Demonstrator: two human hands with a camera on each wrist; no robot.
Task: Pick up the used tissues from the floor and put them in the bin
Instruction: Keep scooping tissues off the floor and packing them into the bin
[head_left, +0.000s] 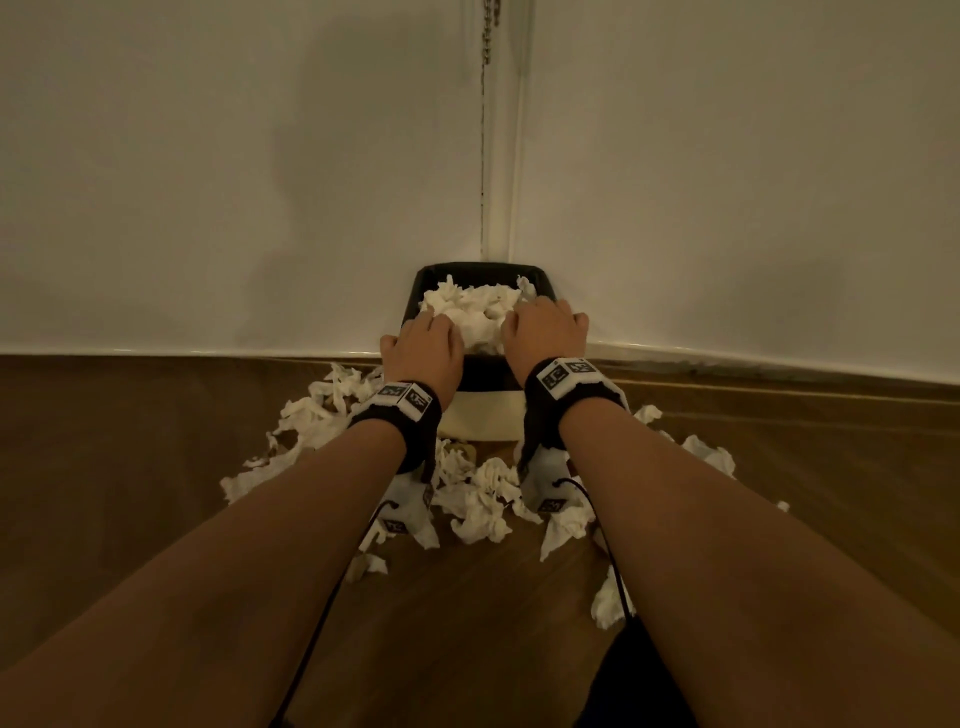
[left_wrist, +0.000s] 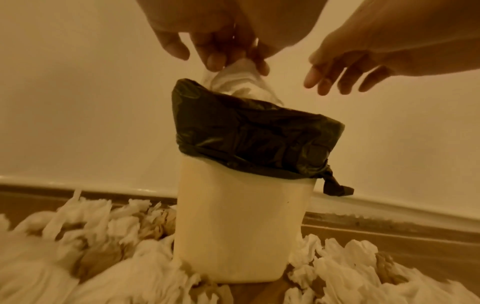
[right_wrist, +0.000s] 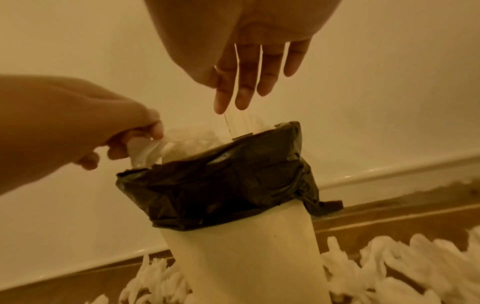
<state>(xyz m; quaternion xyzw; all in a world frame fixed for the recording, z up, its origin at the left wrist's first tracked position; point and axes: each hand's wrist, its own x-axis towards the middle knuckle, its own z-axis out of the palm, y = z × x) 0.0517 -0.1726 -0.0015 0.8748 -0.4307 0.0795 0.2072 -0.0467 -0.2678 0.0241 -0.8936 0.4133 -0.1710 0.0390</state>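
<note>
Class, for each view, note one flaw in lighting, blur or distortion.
Head view: dim, skirting bowed by the wide lens. Left wrist view: orange cast, crumpled white tissues on the wooden floor smeared. Right wrist view: straight fingers of the right hand streaked.

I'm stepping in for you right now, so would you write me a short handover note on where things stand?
Left hand: pinching a tissue at the bin's mouth.
Right hand: open over the bin, fingers straight, holding nothing.
The bin stands in the corner, black liner over its rim.
Done: tissues piled to the rim.
Left: many tissues on the floor around the bin.
</note>
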